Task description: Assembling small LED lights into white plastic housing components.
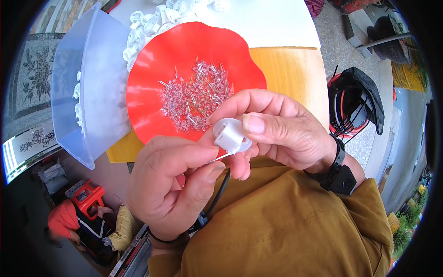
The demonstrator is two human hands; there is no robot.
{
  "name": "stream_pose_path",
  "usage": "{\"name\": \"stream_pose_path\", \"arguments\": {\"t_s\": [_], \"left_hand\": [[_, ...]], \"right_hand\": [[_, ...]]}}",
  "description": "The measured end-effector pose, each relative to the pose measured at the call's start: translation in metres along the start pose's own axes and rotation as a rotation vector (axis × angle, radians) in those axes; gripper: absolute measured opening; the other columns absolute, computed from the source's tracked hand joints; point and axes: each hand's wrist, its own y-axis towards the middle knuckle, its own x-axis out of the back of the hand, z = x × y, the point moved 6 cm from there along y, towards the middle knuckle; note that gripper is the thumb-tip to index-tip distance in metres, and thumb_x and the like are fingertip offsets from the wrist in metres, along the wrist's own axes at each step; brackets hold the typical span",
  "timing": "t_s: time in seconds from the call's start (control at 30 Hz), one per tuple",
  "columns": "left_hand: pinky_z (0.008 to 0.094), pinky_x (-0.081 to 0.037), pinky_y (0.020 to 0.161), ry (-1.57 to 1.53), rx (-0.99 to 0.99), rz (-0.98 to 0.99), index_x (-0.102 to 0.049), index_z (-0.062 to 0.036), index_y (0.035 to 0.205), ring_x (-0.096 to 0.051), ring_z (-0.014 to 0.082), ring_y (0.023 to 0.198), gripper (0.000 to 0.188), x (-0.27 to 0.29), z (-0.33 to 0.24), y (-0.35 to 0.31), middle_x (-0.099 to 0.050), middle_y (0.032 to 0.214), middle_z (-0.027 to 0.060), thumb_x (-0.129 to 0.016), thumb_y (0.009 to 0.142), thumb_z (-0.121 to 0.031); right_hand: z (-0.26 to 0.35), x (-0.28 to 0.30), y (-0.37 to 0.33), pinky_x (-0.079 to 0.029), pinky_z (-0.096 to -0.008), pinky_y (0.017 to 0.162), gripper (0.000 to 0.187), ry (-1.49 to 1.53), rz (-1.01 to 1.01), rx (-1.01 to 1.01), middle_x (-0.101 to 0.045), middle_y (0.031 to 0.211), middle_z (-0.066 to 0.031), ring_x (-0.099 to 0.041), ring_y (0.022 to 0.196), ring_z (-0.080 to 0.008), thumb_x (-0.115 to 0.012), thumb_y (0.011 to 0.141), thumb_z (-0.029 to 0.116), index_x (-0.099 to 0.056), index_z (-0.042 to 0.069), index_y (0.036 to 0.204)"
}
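Between the thumb and fingers of my right hand point(281, 127) is a small round white plastic part point(232, 135), with a raised block and slots on its face. My left hand point(170, 177) pinches a thin, pale, wire-legged piece point(222, 157), which looks like an LED; its far end meets the lower edge of the white part. Both hands are closed, just in front of my body. Behind them stands a red wavy-rimmed bowl point(152, 60), holding a heap of clear LEDs point(196, 94) with thin metal legs. My fingers cover part of its near rim.
A translucent plastic bin point(92, 92) at the left has white parts inside. More white plastic parts point(147, 27) lie heaped behind the bowl. The wooden table point(295, 87) has a white sheet point(272, 23). Lower left are a red stool point(87, 196) and another person point(64, 219).
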Motion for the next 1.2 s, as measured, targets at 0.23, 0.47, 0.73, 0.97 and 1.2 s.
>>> {"name": "stream_pose_path", "arguments": {"t_s": [0.23,0.47,0.73,0.97,1.2], "left_hand": [[0.0258,-0.039,0.053,0.012,-0.005,0.008,-0.062,-0.0031,0.090,-0.052,0.0153,0.060,0.025,-0.001,-0.001,-0.002,-0.061,0.074,0.0048,-0.071,0.069,0.006],[0.0251,-0.038,0.053,-0.007,0.016,0.000,-0.063,-0.0031,0.090,-0.051,0.0144,0.060,0.024,-0.001,0.000,-0.002,-0.061,0.075,0.0045,-0.071,0.069,0.005],[0.0245,-0.038,0.052,0.014,0.033,-0.004,-0.063,-0.0033,0.090,-0.051,0.0141,0.060,0.023,-0.002,0.001,-0.004,-0.061,0.075,0.0044,-0.071,0.070,0.004],[0.0243,-0.039,0.051,0.182,-0.139,-0.036,-0.064,-0.0039,0.090,-0.053,0.0151,0.061,0.023,-0.004,-0.009,-0.004,-0.061,0.074,0.0049,-0.071,0.070,0.004],[0.0252,-0.040,0.049,0.275,-0.162,-0.010,-0.064,-0.0033,0.088,-0.054,0.0158,0.059,0.024,-0.006,-0.013,-0.004,-0.061,0.074,0.0065,-0.073,0.067,0.004]], "right_hand": [[-0.001,0.000,-0.002,-0.056,-0.0326,0.069,0.035,0.012,-0.011,-0.003,-0.059,0.108,-0.0231,-0.066,0.074,-0.0227,-0.052,0.093,0.023,-0.049,-0.002,0.118],[-0.001,0.000,-0.003,-0.056,-0.0321,0.069,0.034,-0.011,-0.021,0.005,-0.059,0.108,-0.0230,-0.066,0.075,-0.0219,-0.052,0.093,0.023,-0.050,-0.001,0.117],[-0.001,0.000,-0.005,-0.056,-0.0315,0.070,0.033,-0.022,-0.025,0.005,-0.059,0.109,-0.0225,-0.066,0.076,-0.0213,-0.051,0.093,0.023,-0.050,-0.001,0.117],[0.004,-0.001,-0.007,-0.056,-0.0308,0.072,0.031,-0.116,-0.049,0.075,-0.060,0.110,-0.0222,-0.067,0.078,-0.0201,-0.054,0.092,0.019,-0.050,0.000,0.117],[0.008,-0.001,-0.009,-0.054,-0.0289,0.076,0.027,-0.164,-0.045,0.103,-0.060,0.110,-0.0194,-0.066,0.078,-0.0175,-0.054,0.091,0.011,-0.050,0.000,0.116]]}}
